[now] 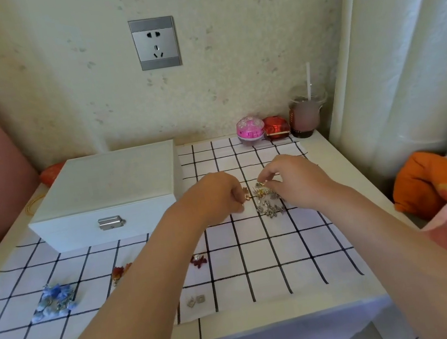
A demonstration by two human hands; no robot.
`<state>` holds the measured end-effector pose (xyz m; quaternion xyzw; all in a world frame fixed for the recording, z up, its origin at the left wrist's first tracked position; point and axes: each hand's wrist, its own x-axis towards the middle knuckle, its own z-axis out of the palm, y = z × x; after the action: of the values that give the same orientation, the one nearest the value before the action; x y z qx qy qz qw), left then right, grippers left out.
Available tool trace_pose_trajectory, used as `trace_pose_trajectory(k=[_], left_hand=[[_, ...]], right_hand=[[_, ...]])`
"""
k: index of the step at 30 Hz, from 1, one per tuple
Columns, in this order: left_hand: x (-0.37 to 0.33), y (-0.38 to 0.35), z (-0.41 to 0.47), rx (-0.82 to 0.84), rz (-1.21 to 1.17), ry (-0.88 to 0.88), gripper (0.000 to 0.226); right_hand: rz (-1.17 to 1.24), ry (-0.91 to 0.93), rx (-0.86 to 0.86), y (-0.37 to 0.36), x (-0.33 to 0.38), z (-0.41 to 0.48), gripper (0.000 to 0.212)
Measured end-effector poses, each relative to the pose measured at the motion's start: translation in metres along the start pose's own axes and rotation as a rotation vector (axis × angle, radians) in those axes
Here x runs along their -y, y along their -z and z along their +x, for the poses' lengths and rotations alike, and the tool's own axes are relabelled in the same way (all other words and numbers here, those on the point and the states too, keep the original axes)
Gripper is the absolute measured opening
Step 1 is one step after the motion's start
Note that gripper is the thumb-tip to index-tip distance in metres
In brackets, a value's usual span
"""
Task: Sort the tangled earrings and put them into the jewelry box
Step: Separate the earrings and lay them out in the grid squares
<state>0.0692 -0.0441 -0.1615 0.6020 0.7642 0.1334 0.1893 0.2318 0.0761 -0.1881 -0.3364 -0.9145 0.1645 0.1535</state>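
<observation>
Both hands are down over the same small patch of the checked cloth [260,265], knuckles toward me. The tangled earrings [271,204] lie right between them, a silvery heap running roughly from the right hand's fingertips back toward its wrist. The right hand [295,181] is the one on top of it, thumb and forefinger nipped together at the far end of the heap. The left hand [214,196] sits just to the left of the heap, fingers curled in, and seems to pinch a coppery earring [246,196] at its tips. That piece is so small I would not swear to the grip. The jewelry box [109,186] stands on the surface [330,153] to the left of the left hand, close by its wrist. Its lid is down and its clasp faces the person, so the left hand is the nearer one for opening it. Nearer the person than either hand lie sorted lots: a blue heap [54,300], a dark red pair [199,261] and two square studs [196,300]. An orange-red cluster [120,272] is half hidden behind the left forearm. Whether the coppery piece is free of the heap or linked to it I cannot make out. The right palm covers the heap's right edge.
</observation>
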Motion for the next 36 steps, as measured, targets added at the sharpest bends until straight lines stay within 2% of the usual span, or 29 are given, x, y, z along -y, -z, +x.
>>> trace_pose_trajectory(k=[4, 8, 12, 14, 18, 23, 29, 36], left_hand=[[0.004, -0.002, -0.007, 0.091, 0.061, 0.021, 0.013], [0.004, -0.001, -0.015, 0.175, 0.119, 0.056, 0.021], [0.004, 0.004, -0.023, 0.296, 0.171, 0.075, 0.021], [0.003, 0.006, -0.025, 0.325, 0.163, 0.083, 0.024], [0.002, 0.011, -0.028, 0.287, 0.109, 0.093, 0.030], [0.004, 0.011, -0.031, 0.239, 0.087, 0.057, 0.027], [0.013, 0.004, -0.042, 0.242, 0.073, 0.041, 0.017], [0.011, 0.002, -0.066, 0.245, 0.045, -0.018, 0.011]], right_hand=[[-0.077, 0.045, 0.065, -0.004, 0.007, 0.003, 0.022], [-0.136, 0.039, 0.071, -0.006, 0.009, 0.004, 0.017], [-0.050, -0.027, 0.038, -0.005, 0.007, 0.004, 0.004], [0.020, -0.071, 0.026, -0.004, 0.004, 0.003, 0.009], [0.180, -0.102, -0.010, -0.001, 0.000, 0.003, 0.012], [0.368, -0.096, -0.037, 0.005, 0.007, 0.000, 0.013], [0.513, -0.052, 0.199, 0.005, 0.032, -0.023, 0.019], [0.413, 0.034, 0.510, 0.000, 0.054, -0.049, 0.016]])
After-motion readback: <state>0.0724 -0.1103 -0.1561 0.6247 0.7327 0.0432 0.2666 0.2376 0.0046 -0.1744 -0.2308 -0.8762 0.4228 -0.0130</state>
